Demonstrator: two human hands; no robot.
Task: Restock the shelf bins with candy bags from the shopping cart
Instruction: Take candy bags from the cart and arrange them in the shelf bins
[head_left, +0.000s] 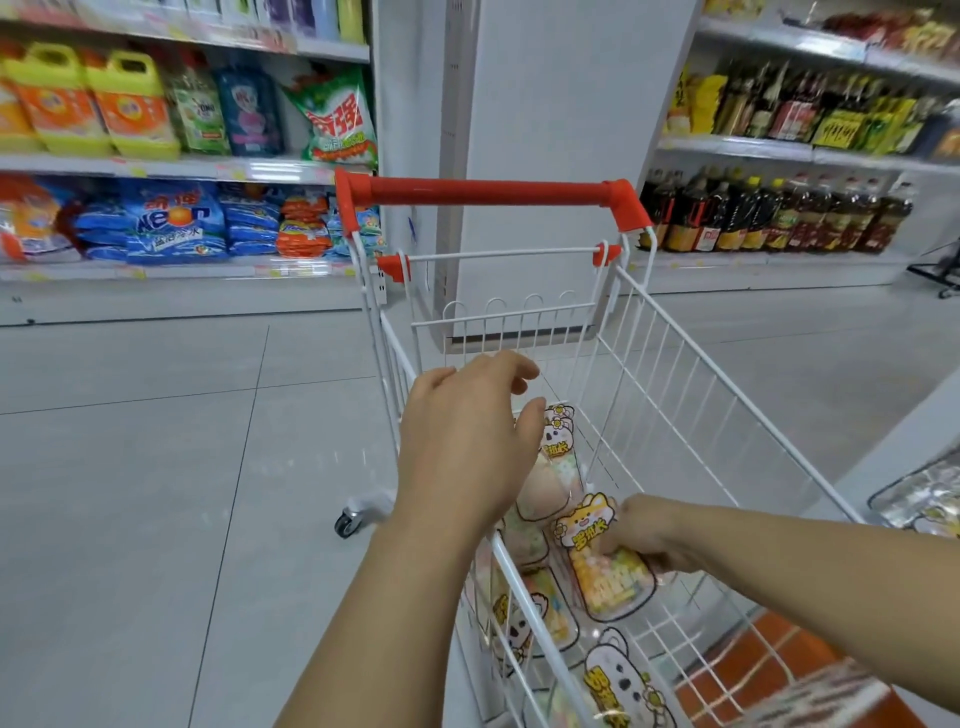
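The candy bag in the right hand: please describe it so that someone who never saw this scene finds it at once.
Find the white wire shopping cart with the red handle. In its basket, the right hand grips one candy bag of pastel sweets. Its top shows an orange cartoon animal; the neighbouring bags show white ones.

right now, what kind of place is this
Most likely a small supermarket: a shopping cart with candy bags inside, stacked detergent bags on the left, and rows of dark bottles on the right.
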